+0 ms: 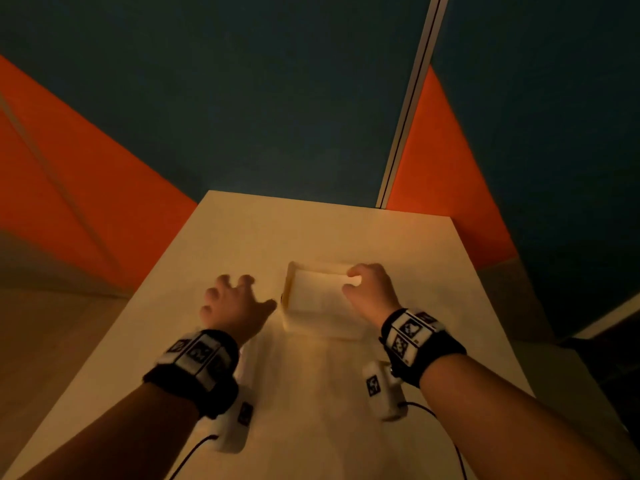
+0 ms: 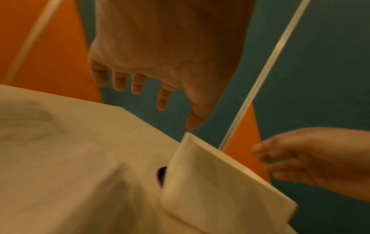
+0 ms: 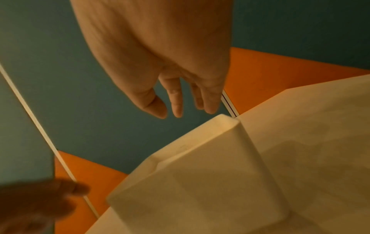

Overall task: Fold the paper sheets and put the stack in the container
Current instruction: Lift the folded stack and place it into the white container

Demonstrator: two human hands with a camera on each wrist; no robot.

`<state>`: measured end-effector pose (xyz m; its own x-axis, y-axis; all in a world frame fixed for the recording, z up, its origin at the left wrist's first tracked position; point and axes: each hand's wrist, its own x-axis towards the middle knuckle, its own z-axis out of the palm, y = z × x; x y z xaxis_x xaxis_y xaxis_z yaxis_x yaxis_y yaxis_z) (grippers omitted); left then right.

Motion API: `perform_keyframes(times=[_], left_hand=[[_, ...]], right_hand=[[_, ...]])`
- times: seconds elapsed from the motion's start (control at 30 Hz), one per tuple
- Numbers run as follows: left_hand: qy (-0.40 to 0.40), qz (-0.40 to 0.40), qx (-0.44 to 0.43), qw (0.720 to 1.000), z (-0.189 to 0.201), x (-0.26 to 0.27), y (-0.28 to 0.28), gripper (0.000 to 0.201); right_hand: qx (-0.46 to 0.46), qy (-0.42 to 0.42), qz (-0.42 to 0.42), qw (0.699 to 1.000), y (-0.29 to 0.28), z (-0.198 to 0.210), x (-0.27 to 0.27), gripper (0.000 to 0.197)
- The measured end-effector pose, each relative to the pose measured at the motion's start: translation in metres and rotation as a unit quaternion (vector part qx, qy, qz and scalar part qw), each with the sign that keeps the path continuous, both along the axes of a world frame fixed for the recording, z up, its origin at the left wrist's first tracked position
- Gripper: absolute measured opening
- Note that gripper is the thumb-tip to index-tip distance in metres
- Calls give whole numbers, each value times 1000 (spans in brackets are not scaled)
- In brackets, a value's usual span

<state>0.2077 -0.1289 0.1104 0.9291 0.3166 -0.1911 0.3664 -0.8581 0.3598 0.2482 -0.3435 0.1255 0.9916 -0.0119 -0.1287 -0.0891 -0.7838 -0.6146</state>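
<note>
A white rectangular container (image 1: 289,322) (image 2: 210,182) (image 3: 200,174) stands in the middle of the white table (image 1: 311,230). Inside it lies a pale flat stack of folded paper (image 1: 317,294); its edges are hard to make out in the dim light. My right hand (image 1: 356,282) (image 3: 180,109) hovers over the container's far right corner with relaxed fingers, and nothing is in it. My left hand (image 1: 242,292) (image 2: 170,98) is in the air just left of the container. Its fingers are spread and it holds nothing. Its thumb points at the container's left wall.
A small dark opening (image 2: 161,175) shows in the container's left wall. Orange and dark teal panels (image 1: 277,98) rise beyond the table's far edge, and a pale vertical strip (image 1: 408,109) runs between them. Cables (image 1: 194,452) trail over the table by my wrists.
</note>
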Motion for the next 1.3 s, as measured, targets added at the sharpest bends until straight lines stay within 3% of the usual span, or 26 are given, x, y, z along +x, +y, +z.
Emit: perform_keyframes(times=[0.1,0.2,0.37,0.57,0.77,1.3], left_hand=[[63,50,-9,997,-22,-34,35,88],[99,78,-55,990,-42,-64,48,107],[96,114,-78,986,-59,-82,35,119],[76,114,-50,989,-62,-86,34,113],[93,111,-52,988,-65,-85,31,119],[63,92,-163,980,-57,-74,51,79]], right_hand=[[16,-36,1,999,-6,-5,-16,24],[28,-16,0,999,-12,-18,-35,19],[9,-58,14,998,-17,-30,-60,20],[13,-137,25,990,-20,-21,-71,22],[21,-133,23,991,-25,-18,-77,21],[31,-143,30,989,-20,-20,-77,17]])
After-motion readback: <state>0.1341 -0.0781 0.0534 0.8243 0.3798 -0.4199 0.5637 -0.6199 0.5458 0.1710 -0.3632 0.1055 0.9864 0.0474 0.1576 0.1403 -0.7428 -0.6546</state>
